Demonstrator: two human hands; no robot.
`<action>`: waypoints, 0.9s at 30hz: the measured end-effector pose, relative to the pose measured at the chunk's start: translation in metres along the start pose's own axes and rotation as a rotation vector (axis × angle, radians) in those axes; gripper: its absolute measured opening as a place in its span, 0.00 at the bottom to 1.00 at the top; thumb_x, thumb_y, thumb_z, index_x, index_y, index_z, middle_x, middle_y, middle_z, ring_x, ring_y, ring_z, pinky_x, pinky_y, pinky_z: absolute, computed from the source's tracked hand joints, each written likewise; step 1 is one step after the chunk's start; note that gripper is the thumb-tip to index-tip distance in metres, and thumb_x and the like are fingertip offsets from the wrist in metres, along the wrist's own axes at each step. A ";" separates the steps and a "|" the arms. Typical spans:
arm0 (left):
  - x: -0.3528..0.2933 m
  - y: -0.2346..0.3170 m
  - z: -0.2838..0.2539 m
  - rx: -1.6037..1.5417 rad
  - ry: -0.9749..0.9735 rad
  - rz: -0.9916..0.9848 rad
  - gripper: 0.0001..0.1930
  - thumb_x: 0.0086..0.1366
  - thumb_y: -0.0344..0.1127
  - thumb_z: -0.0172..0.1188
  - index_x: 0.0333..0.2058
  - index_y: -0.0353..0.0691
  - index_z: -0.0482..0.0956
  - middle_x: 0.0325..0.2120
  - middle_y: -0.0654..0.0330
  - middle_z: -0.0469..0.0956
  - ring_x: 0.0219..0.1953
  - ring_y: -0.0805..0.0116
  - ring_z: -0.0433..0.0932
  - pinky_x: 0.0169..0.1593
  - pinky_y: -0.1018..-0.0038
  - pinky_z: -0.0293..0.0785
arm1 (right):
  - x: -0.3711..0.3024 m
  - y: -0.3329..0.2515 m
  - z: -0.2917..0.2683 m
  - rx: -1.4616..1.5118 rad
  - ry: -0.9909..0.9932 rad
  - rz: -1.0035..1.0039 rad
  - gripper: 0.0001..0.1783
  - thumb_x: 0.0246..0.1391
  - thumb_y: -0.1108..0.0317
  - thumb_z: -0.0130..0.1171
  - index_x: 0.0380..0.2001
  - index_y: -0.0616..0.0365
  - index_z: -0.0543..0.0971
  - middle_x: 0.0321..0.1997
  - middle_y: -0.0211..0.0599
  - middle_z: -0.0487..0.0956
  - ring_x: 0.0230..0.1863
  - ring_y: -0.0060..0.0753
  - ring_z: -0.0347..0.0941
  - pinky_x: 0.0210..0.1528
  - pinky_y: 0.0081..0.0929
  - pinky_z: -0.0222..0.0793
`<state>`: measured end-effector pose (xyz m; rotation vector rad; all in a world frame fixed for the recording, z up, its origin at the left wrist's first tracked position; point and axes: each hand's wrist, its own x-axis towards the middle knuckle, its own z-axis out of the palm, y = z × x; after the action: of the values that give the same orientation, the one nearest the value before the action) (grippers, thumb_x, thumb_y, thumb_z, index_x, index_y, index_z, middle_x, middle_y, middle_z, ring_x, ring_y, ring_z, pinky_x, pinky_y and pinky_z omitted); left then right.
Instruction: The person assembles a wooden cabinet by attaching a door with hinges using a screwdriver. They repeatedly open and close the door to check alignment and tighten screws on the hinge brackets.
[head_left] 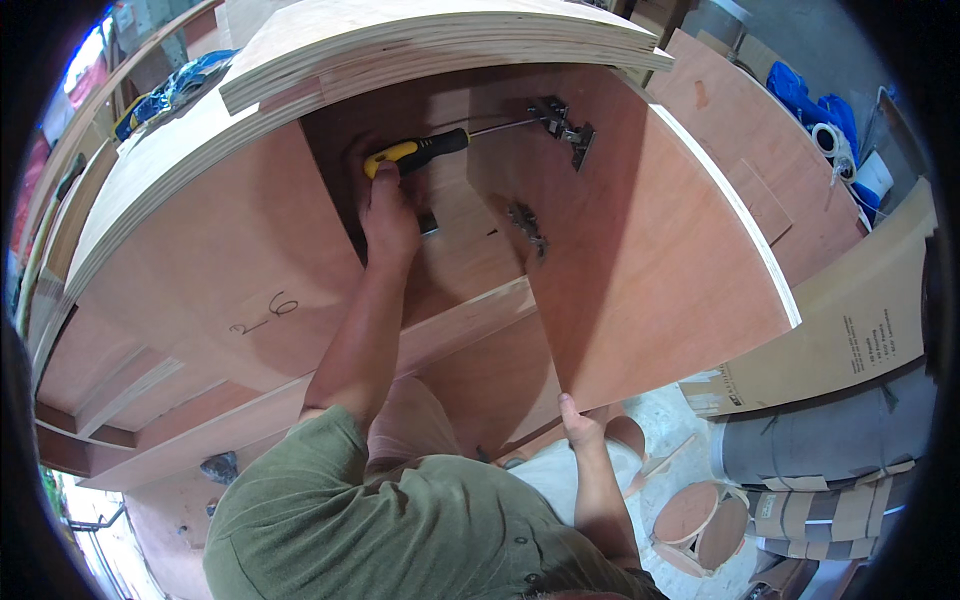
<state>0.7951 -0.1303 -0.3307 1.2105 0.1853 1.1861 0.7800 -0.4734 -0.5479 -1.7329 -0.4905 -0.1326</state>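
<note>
My left hand (388,215) reaches into an open plywood cabinet (230,270) and grips a screwdriver with a yellow and black handle (415,153). Its thin shaft runs right, and the tip meets the upper metal hinge (562,124) on the inner face of the open door (650,260). A second metal hinge (528,226) sits lower on the same door edge. My right hand (580,422) holds the door's lower edge, fingers curled round it. A small dark part shows just under my left hand; I cannot tell what it is.
A thick plywood top (430,40) overhangs the cabinet. A cardboard sheet (860,330) leans at the right over grey rolls (830,440). Round wooden pieces (690,515) lie on the floor. Blue bags (810,100) and a tape roll (828,138) lie at the upper right.
</note>
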 end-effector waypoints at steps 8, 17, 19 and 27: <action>0.003 -0.009 0.001 -0.182 -0.122 0.202 0.15 0.71 0.37 0.45 0.53 0.40 0.64 0.50 0.50 0.70 0.40 0.68 0.73 0.37 0.75 0.74 | -0.001 0.011 -0.002 -0.043 -0.025 -0.005 0.28 0.44 0.70 0.63 0.52 0.63 0.72 0.51 0.50 0.75 0.55 0.52 0.70 0.58 0.43 0.63; 0.007 -0.017 -0.004 -0.231 -0.170 0.211 0.17 0.71 0.43 0.51 0.51 0.40 0.63 0.46 0.50 0.74 0.33 0.68 0.76 0.33 0.76 0.75 | -0.008 0.025 -0.002 -0.022 -0.049 0.122 0.28 0.43 0.69 0.64 0.51 0.63 0.73 0.52 0.52 0.75 0.56 0.55 0.69 0.57 0.44 0.63; 0.007 -0.018 -0.004 -0.205 -0.148 0.216 0.20 0.70 0.47 0.53 0.50 0.39 0.64 0.44 0.51 0.75 0.31 0.68 0.77 0.33 0.76 0.75 | -0.005 0.020 -0.004 -0.041 -0.075 0.081 0.28 0.43 0.69 0.64 0.51 0.63 0.73 0.52 0.52 0.75 0.55 0.55 0.70 0.57 0.43 0.64; 0.004 -0.008 0.008 -0.058 0.016 0.209 0.23 0.67 0.52 0.56 0.46 0.37 0.66 0.36 0.58 0.74 0.26 0.70 0.77 0.29 0.77 0.73 | -0.001 0.014 -0.005 -0.076 -0.067 0.022 0.29 0.43 0.69 0.64 0.52 0.63 0.73 0.51 0.52 0.75 0.55 0.54 0.70 0.57 0.43 0.64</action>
<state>0.8073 -0.1316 -0.3323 1.1910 0.0366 1.3738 0.7852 -0.4800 -0.5597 -1.8214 -0.5213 -0.0787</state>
